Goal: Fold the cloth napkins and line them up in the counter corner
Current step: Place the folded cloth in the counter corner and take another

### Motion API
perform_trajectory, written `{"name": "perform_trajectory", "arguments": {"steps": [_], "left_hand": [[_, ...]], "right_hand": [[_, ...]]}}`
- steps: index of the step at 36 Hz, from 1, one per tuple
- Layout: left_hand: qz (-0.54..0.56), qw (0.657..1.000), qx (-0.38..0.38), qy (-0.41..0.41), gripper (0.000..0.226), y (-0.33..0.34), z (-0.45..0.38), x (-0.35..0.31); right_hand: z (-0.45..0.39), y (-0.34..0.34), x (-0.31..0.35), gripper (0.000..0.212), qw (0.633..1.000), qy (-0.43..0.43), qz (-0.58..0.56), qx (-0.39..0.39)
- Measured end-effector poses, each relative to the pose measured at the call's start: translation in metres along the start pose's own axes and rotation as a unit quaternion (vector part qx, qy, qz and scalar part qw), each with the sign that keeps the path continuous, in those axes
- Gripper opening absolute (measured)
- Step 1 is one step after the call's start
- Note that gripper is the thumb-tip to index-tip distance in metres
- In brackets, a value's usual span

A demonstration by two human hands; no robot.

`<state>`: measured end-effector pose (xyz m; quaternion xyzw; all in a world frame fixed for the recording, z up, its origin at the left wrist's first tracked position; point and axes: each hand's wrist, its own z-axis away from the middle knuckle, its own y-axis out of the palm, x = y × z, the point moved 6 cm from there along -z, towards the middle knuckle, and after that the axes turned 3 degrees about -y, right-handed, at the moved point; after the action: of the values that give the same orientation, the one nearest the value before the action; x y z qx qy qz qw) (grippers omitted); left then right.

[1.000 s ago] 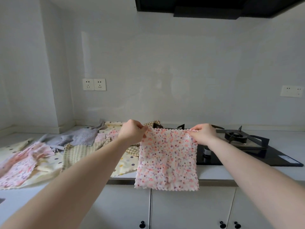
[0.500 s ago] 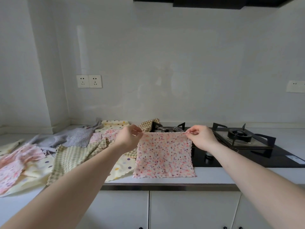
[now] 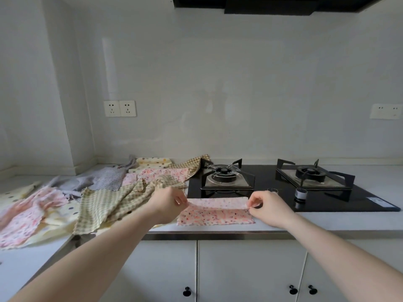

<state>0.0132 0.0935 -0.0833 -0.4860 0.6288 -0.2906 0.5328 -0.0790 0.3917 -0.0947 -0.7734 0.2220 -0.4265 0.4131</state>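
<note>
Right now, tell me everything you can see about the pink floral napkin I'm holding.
The pink floral napkin is thin white cloth speckled with small pink, orange and dark dots, with a zigzag-cut edge. Its lower part lies flat on the white counter at the front edge, just before the black hob. Its top edge is lifted and curls forward over the rest. The left hand pinches its upper left corner and the right hand pinches its upper right corner.

Soft even daylight, faint shadows, mild wall glare, wide-angle bending at edges
</note>
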Motion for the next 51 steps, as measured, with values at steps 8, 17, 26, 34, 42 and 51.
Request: {"name": "perform_trajectory", "arguments": {"steps": [8,17,26,34,42,51], "left_hand": [[-0.088,0.995,0.018,0.035,0.014,0.008,0.019,-0.005],[-0.016,0.999,0.032,-0.005,0.046,0.016,0.012,0.007],[0.064,0.993,-0.032,-0.098,0.031,0.025,-0.015,0.033],[0.033,0.987,-0.046,-0.151,0.042,0.053,-0.022,0.052],[0.064,0.989,-0.055,-0.125,0.018,0.057,-0.023,0.057],[0.155,0.977,-0.077,-0.124,0.021,0.052,-0.021,0.059]], "right_hand": [[0.016,0.016,-0.004,0.017,0.998,0.007,0.051,0.040],[0.015,0.026,-0.011,0.012,0.998,0.033,-0.039,0.023],[-0.013,0.026,-0.026,0.042,0.989,0.114,-0.076,-0.061],[-0.038,0.043,-0.028,0.053,0.986,0.134,0.094,-0.011],[-0.051,0.043,-0.031,0.022,0.986,0.158,0.060,0.007],[-0.055,0.023,-0.033,0.014,0.973,0.194,-0.125,-0.014]]}}
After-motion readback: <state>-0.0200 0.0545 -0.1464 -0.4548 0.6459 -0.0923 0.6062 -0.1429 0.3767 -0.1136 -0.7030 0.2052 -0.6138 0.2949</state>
